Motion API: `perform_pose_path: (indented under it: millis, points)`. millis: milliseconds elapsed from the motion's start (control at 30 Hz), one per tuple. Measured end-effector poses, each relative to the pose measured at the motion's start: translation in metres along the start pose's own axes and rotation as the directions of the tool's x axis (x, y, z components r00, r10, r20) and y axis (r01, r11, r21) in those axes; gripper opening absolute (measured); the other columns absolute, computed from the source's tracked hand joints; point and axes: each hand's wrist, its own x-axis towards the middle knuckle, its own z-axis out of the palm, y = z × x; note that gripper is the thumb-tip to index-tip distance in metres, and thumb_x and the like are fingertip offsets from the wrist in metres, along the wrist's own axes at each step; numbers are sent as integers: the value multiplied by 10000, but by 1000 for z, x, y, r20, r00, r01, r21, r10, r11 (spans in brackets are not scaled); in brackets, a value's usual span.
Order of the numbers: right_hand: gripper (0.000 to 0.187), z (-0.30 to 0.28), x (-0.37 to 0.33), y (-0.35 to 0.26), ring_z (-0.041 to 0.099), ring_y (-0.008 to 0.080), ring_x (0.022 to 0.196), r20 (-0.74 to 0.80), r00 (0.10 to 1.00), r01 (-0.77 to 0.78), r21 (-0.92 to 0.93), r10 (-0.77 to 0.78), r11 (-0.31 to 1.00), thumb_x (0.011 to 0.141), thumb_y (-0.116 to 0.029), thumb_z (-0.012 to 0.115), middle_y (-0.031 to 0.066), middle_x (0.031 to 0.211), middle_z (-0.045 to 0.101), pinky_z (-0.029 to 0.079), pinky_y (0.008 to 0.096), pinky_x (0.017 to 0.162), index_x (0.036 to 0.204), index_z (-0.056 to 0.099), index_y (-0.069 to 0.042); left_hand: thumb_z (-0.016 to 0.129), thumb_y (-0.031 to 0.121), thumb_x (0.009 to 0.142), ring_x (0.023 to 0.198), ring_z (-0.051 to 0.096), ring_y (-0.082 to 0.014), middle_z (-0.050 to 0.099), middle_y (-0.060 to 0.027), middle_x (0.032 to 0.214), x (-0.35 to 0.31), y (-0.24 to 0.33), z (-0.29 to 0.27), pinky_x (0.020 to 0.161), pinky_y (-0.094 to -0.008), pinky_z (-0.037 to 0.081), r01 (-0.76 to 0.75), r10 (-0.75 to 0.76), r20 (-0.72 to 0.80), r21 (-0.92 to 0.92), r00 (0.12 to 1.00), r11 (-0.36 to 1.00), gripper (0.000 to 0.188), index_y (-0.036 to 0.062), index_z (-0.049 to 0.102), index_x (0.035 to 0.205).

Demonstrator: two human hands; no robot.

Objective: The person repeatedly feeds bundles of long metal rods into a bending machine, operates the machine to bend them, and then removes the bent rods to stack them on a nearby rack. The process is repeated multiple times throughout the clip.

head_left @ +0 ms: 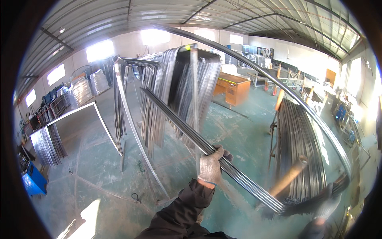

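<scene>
A bundle of long grey metal tubes [238, 177], bent into a large U, stretches across my front. My left hand [211, 165], in a pale work glove, is wrapped round its nearer leg, thumb on top. The other leg arches from the bend at lower right up to the far upper left. At the bend my right hand [328, 205], also gloved, grips the tubes; motion blurs it and its fingers are partly hidden. Ahead, a thick stack of similar bent tubes [207, 75] hangs on a rack with a metal post [194, 91].
More bent tubes [300, 147] hang at the right near a tan cylindrical bar [289, 175]. Slanted rack legs [133, 123] stand left of centre. Farther off are a wooden desk [234, 89], wrapped bundles [81, 91] and a blue machine [34, 179] at the left.
</scene>
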Motion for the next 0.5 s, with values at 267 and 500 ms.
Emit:
perform_pose_path:
  millis: [267,500]
  points:
    - [152,310,30,-96,599,110,652,160,925,346,19,-344,938,1128,-204,715,-8,757,628,487,295,622,1039,691,-83,639,49,1105,894,751,-354,711,-144,975,175,150,-66,864,-507,648,-211,210,-16,-73,977,975,77,20,637,1176]
    - [218,562,19,-290,632,126,691,354,805,460,135,-476,878,1070,-240,745,37,776,671,520,329,666,1089,739,-23,571,112,1176,943,726,-301,716,-124,985,281,280,-129,1008,-475,619,-331,345,15,-248,939,911,126,31,621,1094]
